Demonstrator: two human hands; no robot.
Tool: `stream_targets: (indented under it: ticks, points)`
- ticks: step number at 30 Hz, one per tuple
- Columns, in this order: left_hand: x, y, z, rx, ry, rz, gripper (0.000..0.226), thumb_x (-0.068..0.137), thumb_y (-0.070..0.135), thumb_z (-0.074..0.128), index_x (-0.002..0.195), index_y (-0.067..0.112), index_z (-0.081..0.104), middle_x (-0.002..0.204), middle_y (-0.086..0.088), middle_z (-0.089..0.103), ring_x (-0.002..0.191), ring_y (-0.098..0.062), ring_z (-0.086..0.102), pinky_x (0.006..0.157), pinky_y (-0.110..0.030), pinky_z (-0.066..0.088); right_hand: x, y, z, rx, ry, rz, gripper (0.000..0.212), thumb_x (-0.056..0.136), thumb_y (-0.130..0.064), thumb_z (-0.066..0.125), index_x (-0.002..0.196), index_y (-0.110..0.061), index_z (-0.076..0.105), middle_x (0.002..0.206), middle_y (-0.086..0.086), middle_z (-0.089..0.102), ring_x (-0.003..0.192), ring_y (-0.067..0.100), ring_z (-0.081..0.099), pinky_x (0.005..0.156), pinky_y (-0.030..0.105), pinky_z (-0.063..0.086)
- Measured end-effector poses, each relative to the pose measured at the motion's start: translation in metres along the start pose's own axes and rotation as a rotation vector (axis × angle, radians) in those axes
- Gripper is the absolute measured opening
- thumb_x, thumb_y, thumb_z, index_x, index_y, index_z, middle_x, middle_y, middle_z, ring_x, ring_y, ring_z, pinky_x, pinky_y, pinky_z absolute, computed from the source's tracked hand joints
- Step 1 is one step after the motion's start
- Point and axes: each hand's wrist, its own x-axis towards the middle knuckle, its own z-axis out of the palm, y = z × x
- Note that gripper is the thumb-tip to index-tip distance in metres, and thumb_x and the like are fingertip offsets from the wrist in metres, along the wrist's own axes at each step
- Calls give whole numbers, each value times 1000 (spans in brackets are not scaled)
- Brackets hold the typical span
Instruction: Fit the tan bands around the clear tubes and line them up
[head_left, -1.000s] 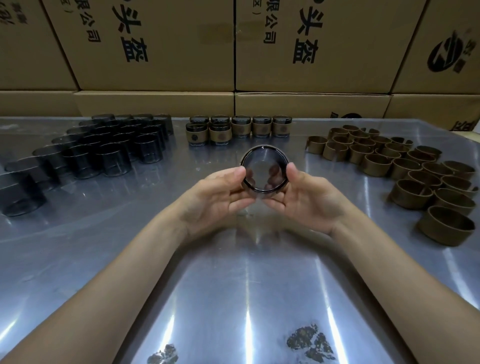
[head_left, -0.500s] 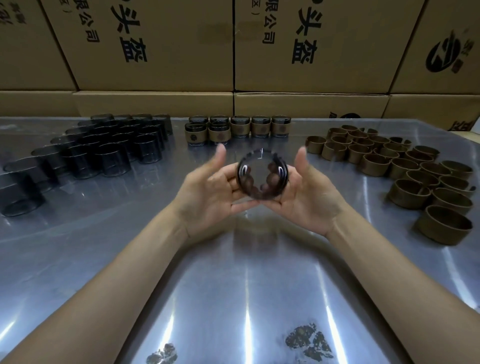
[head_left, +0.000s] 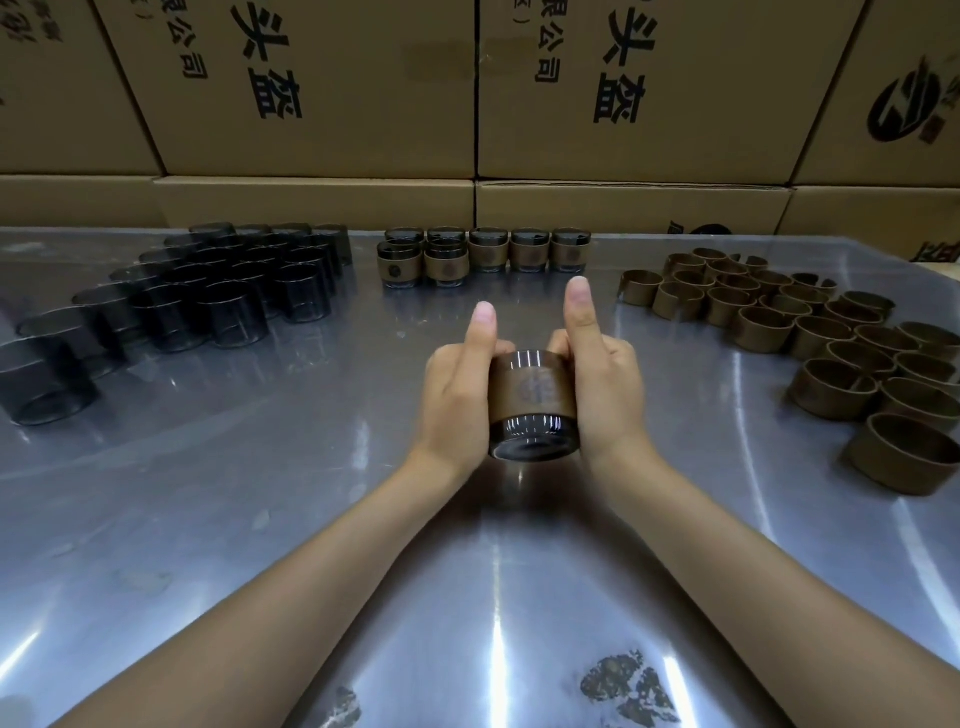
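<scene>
- Cradling the tube between both palms just above the table, the left hand and the right hand wrap their fingers round its far side, both thumbs sticking straight up and off the glass.
- Band sits round the tube's middle, printed mark facing up, with clear glass showing at each end.
- Risk one: those lifted thumbs. With only palms and curled fingers squeezing a smooth wall, I'd judge a small relaxation could let it drop out of the bottom onto hard metal.
- Risk two: the band may sit slightly crooked; it's hard to tell from here, and an uneven push from one palm would skew it further.
- Risk three: the finished row stands well ahead of the thumbs, packed tight, so a hurried set-down could knock a neighbour over.
- Bare tubes lie far out past the left hand, loose bands out past the right; a wide elbow swing could scatter either.
</scene>
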Motion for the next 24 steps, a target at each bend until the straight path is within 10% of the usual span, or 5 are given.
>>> stream_targets:
  ticks: [13,19,24]
  points:
    - [7,-6,-2,-11,-42,-21,69,103,35,33,49,-9,34,46,-2,29,42,-9,28,45,-22,26,5,5,1,-58,7,3,58,95,-47,44,46,-19,29,43,-7,27,40,5,29,41,14,28]
    - [9,-20,-8,290,-322,51,50,74,57,59,77,8,47,79,-2,45,72,-14,46,67,-31,38,16,22,-10,-192,130,-117,59,99,-41,45,45,-19,37,38,-10,36,43,3,36,49,20,32]
    - [18,-33,-9,383,-338,68,34,77,34,79,90,11,57,102,2,52,97,-6,54,83,-21,48,24,35,-19,-269,136,-133,57,100,-42,42,55,-11,58,57,-4,61,58,5,57,60,20,44]
